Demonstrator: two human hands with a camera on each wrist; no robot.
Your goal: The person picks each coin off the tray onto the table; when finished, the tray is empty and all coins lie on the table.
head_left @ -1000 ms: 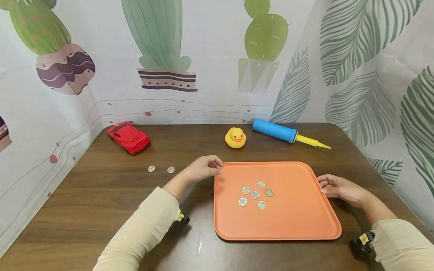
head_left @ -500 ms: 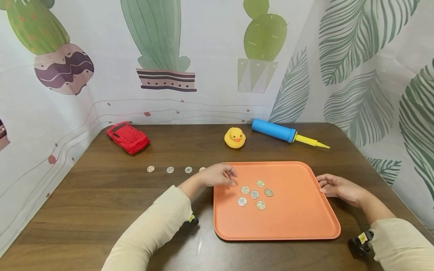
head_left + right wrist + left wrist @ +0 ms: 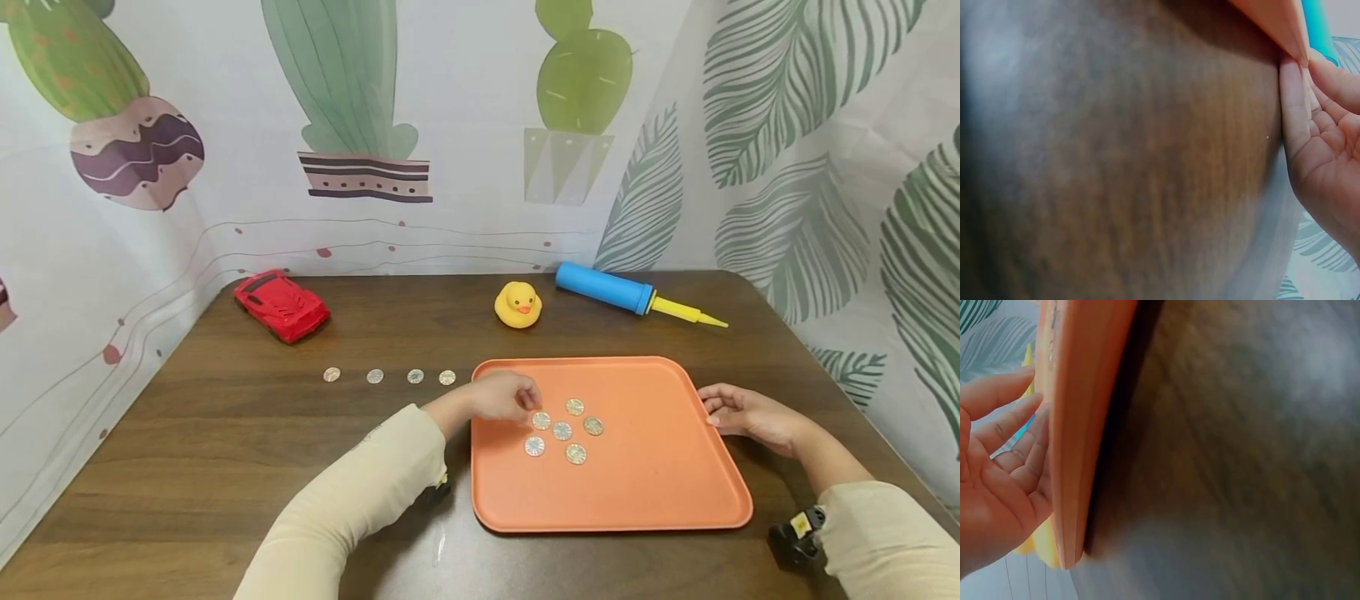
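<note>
In the head view I read the nearest coin (image 3: 542,421) at 4 o'clock from the left hand (image 3: 504,396), flat on the tray (image 3: 675,483) and just beside the fingertips; being round, it has no long axis to align. The left thumb and fingers stand apart, with nothing visible between them. I note the right hand (image 3: 753,419) farther off, pinching the tray's 3 o'clock rim.

On my tray (image 3: 660,475) lie six coins (image 3: 562,431), left of it four coins (image 3: 416,377), behind it the duck (image 3: 518,307) and pump (image 3: 606,287), behind-left the car (image 3: 282,307).
</note>
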